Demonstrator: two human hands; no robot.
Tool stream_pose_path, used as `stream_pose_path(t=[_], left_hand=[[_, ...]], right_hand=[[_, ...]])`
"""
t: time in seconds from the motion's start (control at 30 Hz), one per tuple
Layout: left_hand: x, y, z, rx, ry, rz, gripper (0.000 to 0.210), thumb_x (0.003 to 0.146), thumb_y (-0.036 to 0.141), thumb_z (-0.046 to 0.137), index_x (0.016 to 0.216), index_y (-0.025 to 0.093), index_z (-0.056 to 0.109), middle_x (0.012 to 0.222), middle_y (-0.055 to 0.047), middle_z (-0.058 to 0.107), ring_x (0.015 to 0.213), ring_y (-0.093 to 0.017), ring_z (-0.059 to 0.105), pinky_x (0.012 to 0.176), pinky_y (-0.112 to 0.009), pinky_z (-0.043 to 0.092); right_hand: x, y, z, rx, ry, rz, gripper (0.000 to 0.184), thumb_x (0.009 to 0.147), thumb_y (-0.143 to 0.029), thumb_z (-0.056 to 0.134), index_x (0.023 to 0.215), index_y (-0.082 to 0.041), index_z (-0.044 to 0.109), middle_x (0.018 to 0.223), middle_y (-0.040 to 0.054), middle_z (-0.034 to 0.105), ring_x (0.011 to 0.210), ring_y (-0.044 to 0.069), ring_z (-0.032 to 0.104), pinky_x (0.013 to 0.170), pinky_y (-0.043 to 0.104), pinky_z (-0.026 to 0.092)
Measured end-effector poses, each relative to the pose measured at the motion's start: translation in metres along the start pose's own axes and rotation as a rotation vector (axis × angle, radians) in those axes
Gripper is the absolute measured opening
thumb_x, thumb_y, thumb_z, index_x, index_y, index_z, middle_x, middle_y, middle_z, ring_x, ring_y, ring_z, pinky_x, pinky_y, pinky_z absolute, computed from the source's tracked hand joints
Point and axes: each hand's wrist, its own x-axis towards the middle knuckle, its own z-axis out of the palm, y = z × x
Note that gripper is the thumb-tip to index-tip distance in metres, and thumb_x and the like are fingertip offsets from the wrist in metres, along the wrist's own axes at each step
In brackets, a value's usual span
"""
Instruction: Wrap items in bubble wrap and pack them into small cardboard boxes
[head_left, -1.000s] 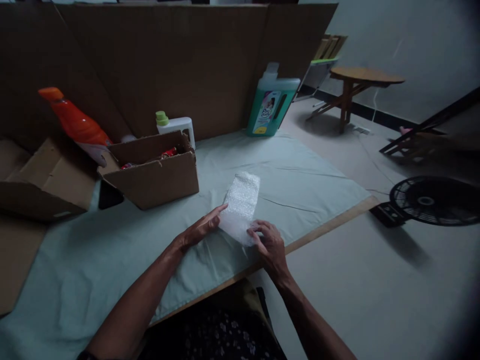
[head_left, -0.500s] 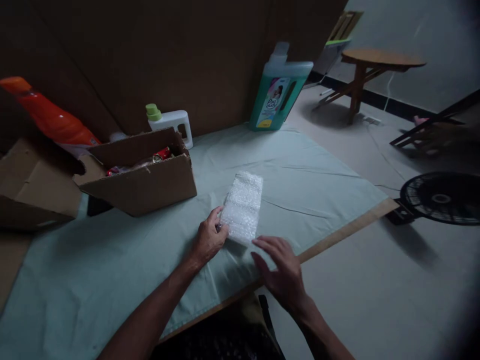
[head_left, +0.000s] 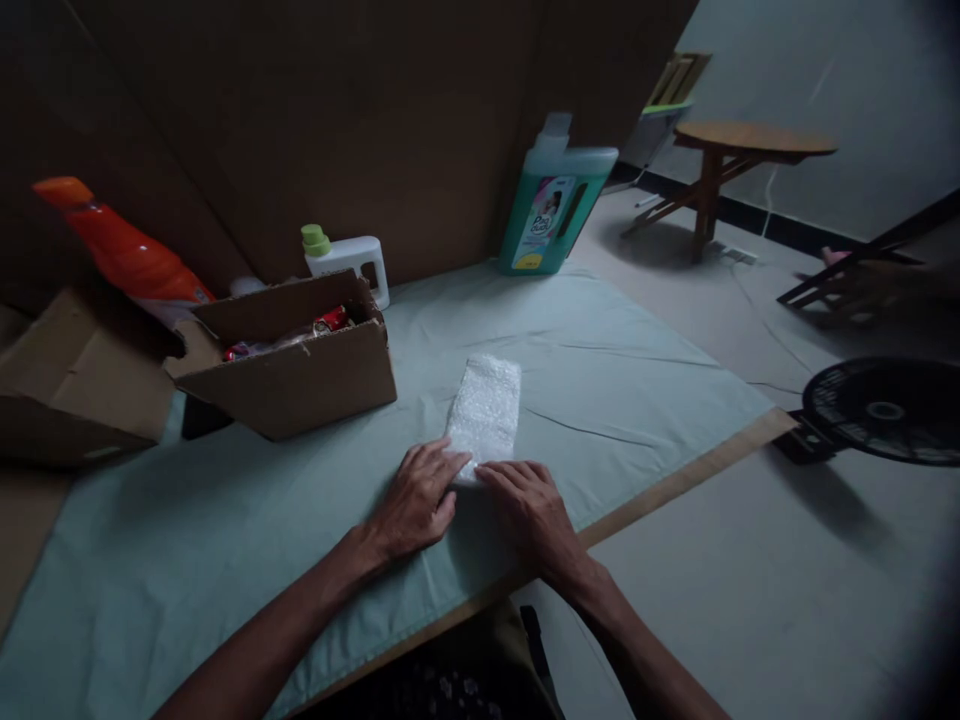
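A flat oblong bubble-wrap pack point(head_left: 487, 405) lies on the pale green cloth, its long side pointing away from me. My left hand point(head_left: 421, 497) rests against its near left corner, fingers stretched over the wrap and thumb apart on the cloth side. At the near end, my right hand point(head_left: 531, 510) has its fingers bent together over the edge of the wrap; its thumb is hidden underneath. What the wrap encloses, if anything, cannot be made out.
An opened cardboard box point(head_left: 300, 385) holding red-wrapped items stands left, beside another carton point(head_left: 82, 380). Behind are an orange bottle point(head_left: 135, 255), a white jug point(head_left: 349, 258) and a teal jug point(head_left: 544, 215). A black fan point(head_left: 885, 410) stands right, beyond the table edge point(head_left: 690, 480).
My right hand has moved left onto the near end of the pack. My left hand has shifted from gripping its left side to lying over the near left corner.
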Motion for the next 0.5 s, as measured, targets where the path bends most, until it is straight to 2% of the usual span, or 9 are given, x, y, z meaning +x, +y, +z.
stream_pose_path(t=[0.13, 0.23, 0.4, 0.5], left_hand=[[-0.012, 0.005, -0.008, -0.173, -0.089, -0.083, 0.044, 0.085, 0.012, 0.052, 0.127, 0.017, 0.064, 0.115, -0.010, 0.073, 0.109, -0.025, 0.066, 0.100, -0.044, 0.050], [-0.018, 0.013, -0.011, -0.282, -0.123, -0.205, 0.043, 0.087, 0.016, 0.055, 0.128, 0.016, 0.063, 0.116, -0.009, 0.073, 0.106, -0.023, 0.068, 0.100, -0.041, 0.052], [-0.009, 0.017, 0.002, -0.240, -0.008, -0.259, 0.040, 0.089, 0.015, 0.055, 0.128, 0.016, 0.063, 0.122, -0.011, 0.070, 0.111, -0.024, 0.067, 0.100, -0.040, 0.053], [-0.001, 0.015, 0.012, -0.078, 0.066, -0.219, 0.039, 0.088, 0.013, 0.057, 0.127, 0.015, 0.062, 0.124, -0.013, 0.067, 0.115, -0.026, 0.063, 0.102, -0.044, 0.052]], right_hand=[[-0.014, -0.008, -0.004, 0.223, -0.023, 0.088, 0.030, 0.097, -0.016, 0.049, 0.117, -0.025, 0.068, 0.100, 0.0055, 0.078, 0.084, 0.022, 0.073, 0.073, 0.036, 0.055], [-0.025, -0.010, -0.004, 0.310, -0.023, 0.154, 0.027, 0.097, -0.020, 0.051, 0.119, -0.025, 0.066, 0.103, 0.0045, 0.078, 0.087, 0.020, 0.074, 0.074, 0.033, 0.058], [-0.032, -0.013, -0.006, -0.031, 0.260, 0.076, 0.022, 0.094, -0.023, 0.060, 0.115, -0.021, 0.065, 0.115, 0.0125, 0.071, 0.102, 0.027, 0.067, 0.083, 0.042, 0.054], [-0.033, -0.017, -0.006, -0.082, 0.168, -0.021, 0.024, 0.092, -0.022, 0.063, 0.117, -0.021, 0.064, 0.116, 0.0119, 0.071, 0.104, 0.027, 0.065, 0.086, 0.044, 0.049]])
